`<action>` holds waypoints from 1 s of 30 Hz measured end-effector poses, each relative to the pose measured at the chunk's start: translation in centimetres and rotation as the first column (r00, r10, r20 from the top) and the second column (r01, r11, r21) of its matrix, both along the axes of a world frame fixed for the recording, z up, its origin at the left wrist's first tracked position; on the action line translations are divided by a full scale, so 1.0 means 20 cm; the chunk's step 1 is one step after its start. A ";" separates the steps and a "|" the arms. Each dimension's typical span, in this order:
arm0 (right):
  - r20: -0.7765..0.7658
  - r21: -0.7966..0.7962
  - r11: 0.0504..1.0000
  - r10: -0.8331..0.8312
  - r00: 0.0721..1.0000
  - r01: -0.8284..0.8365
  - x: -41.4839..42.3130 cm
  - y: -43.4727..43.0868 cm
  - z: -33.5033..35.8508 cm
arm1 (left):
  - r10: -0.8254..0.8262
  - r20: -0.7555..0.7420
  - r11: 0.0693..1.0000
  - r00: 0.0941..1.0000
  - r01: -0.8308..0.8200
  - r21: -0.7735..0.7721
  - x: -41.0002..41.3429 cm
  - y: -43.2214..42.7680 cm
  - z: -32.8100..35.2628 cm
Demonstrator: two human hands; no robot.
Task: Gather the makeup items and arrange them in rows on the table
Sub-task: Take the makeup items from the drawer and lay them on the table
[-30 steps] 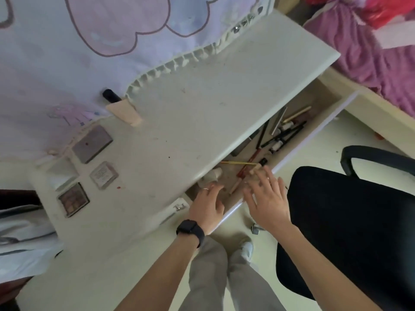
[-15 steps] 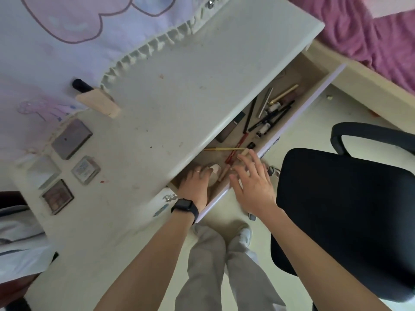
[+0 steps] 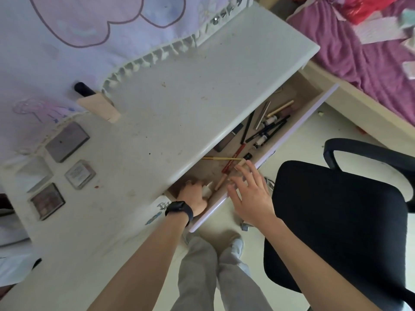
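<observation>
An open drawer [image 3: 298, 129] under the white table [image 3: 175, 104] holds several pencils, brushes and tubes, among them a red pencil [image 3: 233, 161] and black liners [image 3: 267, 129]. My left hand [image 3: 194, 196] reaches deep into the drawer's near end, fingers curled round a small pale tube [image 3: 207, 189], partly hidden under the tabletop. Above the drawer front hovers my right hand [image 3: 249, 191], fingers spread and holding nothing. On the table's left lie a grey compact [image 3: 67, 141], a small square case [image 3: 79, 173], a brown eyeshadow palette [image 3: 47, 200] and a beige bottle with a black cap [image 3: 98, 104].
A black office chair [image 3: 336, 221] stands close on the right of the drawer. A bed with purple bedding [image 3: 370, 59] is at the far right. A patterned cloth [image 3: 78, 30] covers the back of the table. My legs [image 3: 215, 277] stand below the drawer.
My left hand has gone deeper into the drawer's near end and closed on the pale tube. My right hand stays spread over the drawer front. The view has shifted slightly.
</observation>
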State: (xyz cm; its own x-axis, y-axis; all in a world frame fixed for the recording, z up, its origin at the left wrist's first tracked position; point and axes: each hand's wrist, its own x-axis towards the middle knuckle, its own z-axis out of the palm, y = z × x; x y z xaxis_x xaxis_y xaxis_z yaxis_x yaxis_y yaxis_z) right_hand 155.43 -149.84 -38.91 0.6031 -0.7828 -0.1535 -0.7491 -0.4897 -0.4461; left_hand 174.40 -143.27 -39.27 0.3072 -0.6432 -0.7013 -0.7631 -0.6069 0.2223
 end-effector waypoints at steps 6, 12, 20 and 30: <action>-0.160 -0.015 1.000 0.003 0.987 -0.005 0.05 -0.08 0.12 | -0.065 -0.031 0.990 0.997 0.060 -0.127 0.05 0.05 0.18; -0.156 0.069 0.986 -0.138 0.978 0.150 0.23 -0.34 0.23 | 0.025 -0.132 0.910 0.991 -0.077 -0.407 0.14 0.01 0.49; -0.347 0.476 0.768 -0.282 0.894 0.428 0.51 -0.60 0.15 | 0.390 -0.303 0.661 0.870 -0.493 -0.565 0.32 -0.07 0.66; -0.453 0.368 0.807 -0.280 0.847 0.463 0.67 -0.71 -0.01 | 0.484 -0.340 0.568 0.806 -0.585 -0.579 0.52 0.03 0.65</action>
State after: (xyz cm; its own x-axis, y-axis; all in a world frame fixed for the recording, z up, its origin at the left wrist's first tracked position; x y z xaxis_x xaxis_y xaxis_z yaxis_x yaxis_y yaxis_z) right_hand 168.83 -164.00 -39.03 0.1080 -0.7200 -0.6855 -0.9780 0.0469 -0.2034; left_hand 184.88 -142.73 -26.28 0.6851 -0.6835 -0.2520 -0.2793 -0.5660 0.7757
